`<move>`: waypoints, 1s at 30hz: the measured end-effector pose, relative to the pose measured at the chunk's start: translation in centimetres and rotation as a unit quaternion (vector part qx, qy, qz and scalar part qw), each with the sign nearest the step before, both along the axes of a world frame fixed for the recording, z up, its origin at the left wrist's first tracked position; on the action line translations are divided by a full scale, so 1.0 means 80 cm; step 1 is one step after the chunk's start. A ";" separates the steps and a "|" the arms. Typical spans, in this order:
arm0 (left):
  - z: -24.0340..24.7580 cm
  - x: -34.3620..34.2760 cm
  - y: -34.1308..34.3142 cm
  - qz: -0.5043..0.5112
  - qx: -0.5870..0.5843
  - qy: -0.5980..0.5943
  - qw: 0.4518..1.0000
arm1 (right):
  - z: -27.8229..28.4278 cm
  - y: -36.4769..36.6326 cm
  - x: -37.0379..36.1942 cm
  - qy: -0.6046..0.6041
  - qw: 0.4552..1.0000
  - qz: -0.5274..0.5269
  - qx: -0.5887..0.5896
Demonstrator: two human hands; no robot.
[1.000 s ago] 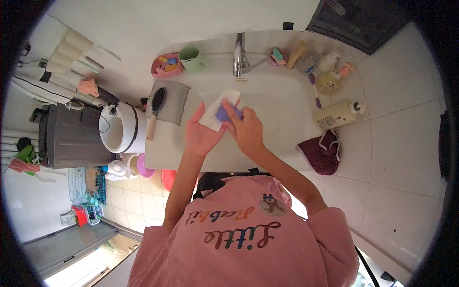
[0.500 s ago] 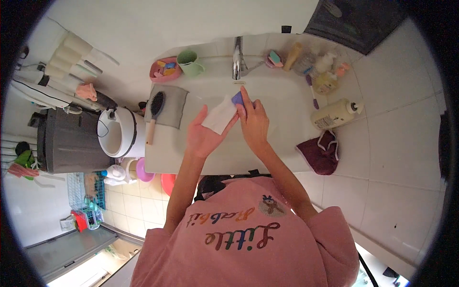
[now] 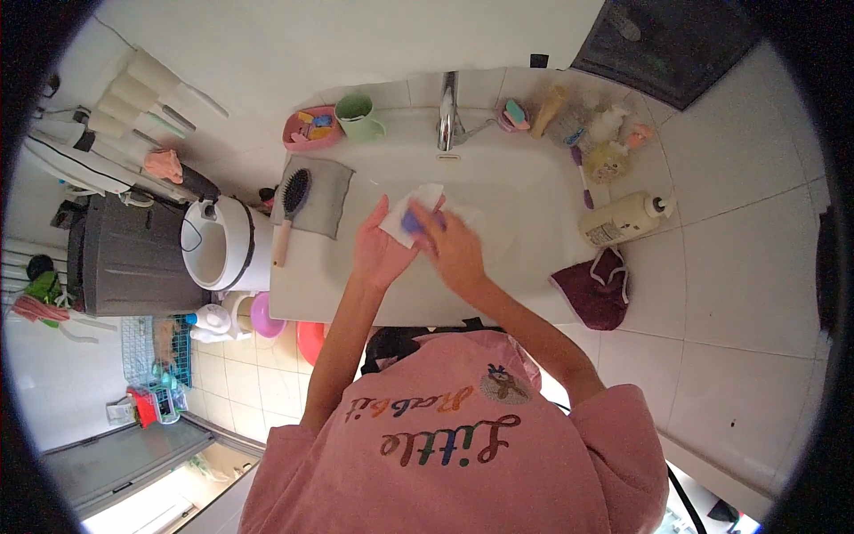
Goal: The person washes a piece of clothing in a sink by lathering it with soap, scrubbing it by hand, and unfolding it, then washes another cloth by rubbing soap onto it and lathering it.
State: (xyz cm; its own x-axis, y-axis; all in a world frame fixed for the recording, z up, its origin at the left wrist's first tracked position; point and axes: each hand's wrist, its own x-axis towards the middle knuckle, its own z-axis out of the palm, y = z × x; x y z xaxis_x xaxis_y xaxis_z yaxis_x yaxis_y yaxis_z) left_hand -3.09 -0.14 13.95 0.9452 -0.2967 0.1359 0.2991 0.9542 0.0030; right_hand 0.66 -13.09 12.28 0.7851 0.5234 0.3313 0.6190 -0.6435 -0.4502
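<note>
Over the white sink basin (image 3: 525, 258), my left hand (image 3: 374, 255) is palm up and holds a thin white cloth or tissue (image 3: 431, 192) spread across the palm and fingers. Its thumb sticks out to the side. My right hand (image 3: 459, 253), blurred by motion, is closed on a small purple block (image 3: 413, 221), pressed against the white cloth. Whether the block is soap or a sponge I cannot tell. My right fingers cover part of it. Behind both hands stands the chrome faucet (image 3: 447, 116).
A hairbrush (image 3: 295, 191) lies on a grey cloth (image 3: 329, 200) at left, near a green mug (image 3: 356, 127) and a pink tray (image 3: 311, 141). To the right are a pump bottle (image 3: 618, 221), a maroon cloth item (image 3: 587, 289), a soap dish (image 3: 514, 116) and several bottles (image 3: 608, 163).
My right hand has moved left and nearer to me with the purple block, from the cloth's far edge to over its middle. The cloth has shifted slightly on my left hand.
</note>
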 end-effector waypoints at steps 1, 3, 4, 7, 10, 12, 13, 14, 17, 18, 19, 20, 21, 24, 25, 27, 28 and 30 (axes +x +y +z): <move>-0.002 -0.001 0.001 0.001 0.001 -0.001 1.000 | -0.002 -0.001 -0.011 -0.016 0.998 0.056 0.037; 0.007 -0.003 -0.007 0.046 0.093 0.136 0.985 | -0.003 -0.003 -0.011 -0.034 0.991 0.108 0.074; 0.004 -0.002 -0.006 0.045 0.093 0.134 0.986 | -0.003 -0.005 -0.002 -0.017 0.995 0.096 0.036; -0.007 -0.006 -0.002 0.082 0.071 0.121 0.987 | -0.022 -0.005 0.021 0.046 0.997 0.047 0.046; -0.009 -0.008 0.002 0.123 0.121 0.130 0.976 | -0.092 -0.009 0.044 0.132 0.981 -0.062 0.125; -0.012 -0.014 0.011 0.107 0.157 0.129 0.973 | -0.143 -0.022 0.057 0.233 0.965 -0.109 0.047; -0.015 -0.017 0.011 0.109 0.157 0.127 0.973 | -0.167 -0.036 0.059 0.288 0.951 -0.090 -0.067; -0.016 -0.020 0.010 0.117 0.197 0.137 0.964 | -0.192 -0.047 0.056 0.274 0.954 -0.060 -0.108; -0.025 -0.020 0.011 0.137 0.220 0.152 0.954 | -0.221 -0.061 0.047 0.262 0.950 0.016 -0.169; -0.028 -0.021 0.009 0.146 0.202 0.156 0.956 | -0.222 -0.064 0.043 0.266 0.944 0.058 -0.188; -0.030 -0.023 0.008 0.145 0.201 0.158 0.956 | -0.225 -0.066 0.036 0.268 0.943 0.058 -0.188; -0.030 -0.022 0.007 0.146 0.192 0.147 0.959 | -0.212 -0.063 0.031 0.260 0.948 0.065 -0.172; -0.030 -0.021 0.005 0.147 0.184 0.137 0.962 | -0.203 -0.061 0.027 0.251 0.953 0.072 -0.155; -0.020 -0.019 -0.006 0.152 0.215 0.085 0.961 | -0.204 -0.061 0.028 0.238 0.956 0.062 -0.157; -0.024 -0.019 -0.006 0.150 0.216 0.083 0.961 | -0.203 -0.062 0.029 0.237 0.957 0.061 -0.156; -0.033 -0.019 -0.004 0.141 0.239 0.072 0.958 | -0.184 -0.062 0.027 0.245 0.929 0.084 -0.266; -0.036 -0.019 -0.002 0.142 0.240 0.072 0.958 | -0.187 -0.061 0.026 0.244 0.929 0.085 -0.266; -0.033 -0.015 -0.005 0.147 0.227 0.066 0.960 | -0.193 -0.065 0.022 0.148 0.941 0.039 -0.300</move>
State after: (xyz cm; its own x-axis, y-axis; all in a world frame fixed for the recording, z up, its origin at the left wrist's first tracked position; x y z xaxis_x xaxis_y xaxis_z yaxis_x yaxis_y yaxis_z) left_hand -4.33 -0.51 11.34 0.9974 -0.0140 -0.0714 0.0427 0.9070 0.4189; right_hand 2.46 -18.26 -3.12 0.7483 0.6056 -0.2707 0.5788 -0.7954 -0.1797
